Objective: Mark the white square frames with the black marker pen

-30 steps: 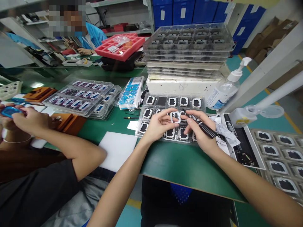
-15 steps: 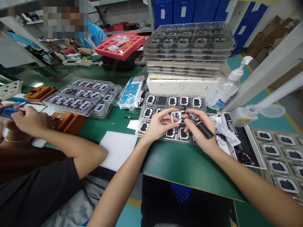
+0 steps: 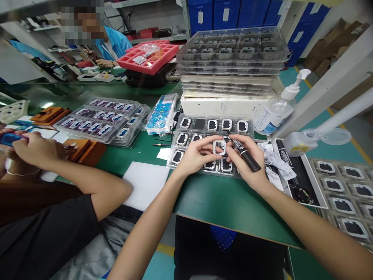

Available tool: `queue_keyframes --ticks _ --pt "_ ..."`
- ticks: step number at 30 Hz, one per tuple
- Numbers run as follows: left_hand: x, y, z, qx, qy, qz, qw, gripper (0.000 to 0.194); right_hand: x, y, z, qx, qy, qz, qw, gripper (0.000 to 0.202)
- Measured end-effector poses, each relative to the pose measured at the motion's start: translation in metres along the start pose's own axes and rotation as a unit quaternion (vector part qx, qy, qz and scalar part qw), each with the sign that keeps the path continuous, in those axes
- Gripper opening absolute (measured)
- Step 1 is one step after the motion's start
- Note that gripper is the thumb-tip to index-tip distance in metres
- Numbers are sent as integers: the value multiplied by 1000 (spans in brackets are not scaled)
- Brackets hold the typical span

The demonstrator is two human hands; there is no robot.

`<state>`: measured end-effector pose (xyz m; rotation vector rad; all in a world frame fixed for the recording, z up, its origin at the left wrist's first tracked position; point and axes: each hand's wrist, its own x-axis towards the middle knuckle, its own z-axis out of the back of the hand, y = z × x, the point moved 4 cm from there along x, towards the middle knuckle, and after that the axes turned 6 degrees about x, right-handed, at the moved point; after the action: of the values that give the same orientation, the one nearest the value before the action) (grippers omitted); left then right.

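Note:
My left hand pinches a small silver-white rectangular frame by its left side, above a clear plastic tray. My right hand grips a black marker pen, its tip pointing up and left, while the fingertips of that hand meet the frame's right side. Similar frames with dark centres, such as one frame at the left, sit in the tray's pockets. Part of the tray is hidden beneath my hands.
Behind the tray rise stacked trays on a white box. A pump bottle stands right, near another marker. More framed parts fill a tray far right. At left, a co-worker's arm reaches beside a white foam sheet.
The held frame has turned slightly and shifted a little right between my fingers. The marker has tilted a bit, its rear end moving slightly left. Both hands stay over the tray.

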<state>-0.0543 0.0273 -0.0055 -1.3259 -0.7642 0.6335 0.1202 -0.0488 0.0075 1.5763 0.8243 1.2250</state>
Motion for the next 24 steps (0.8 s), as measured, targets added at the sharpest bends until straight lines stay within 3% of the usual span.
queue_keyframes --ticks 24 --pt "-1 0 -3 29 14 -25 999 59 1 -5 3 1 3 -34 999 36"
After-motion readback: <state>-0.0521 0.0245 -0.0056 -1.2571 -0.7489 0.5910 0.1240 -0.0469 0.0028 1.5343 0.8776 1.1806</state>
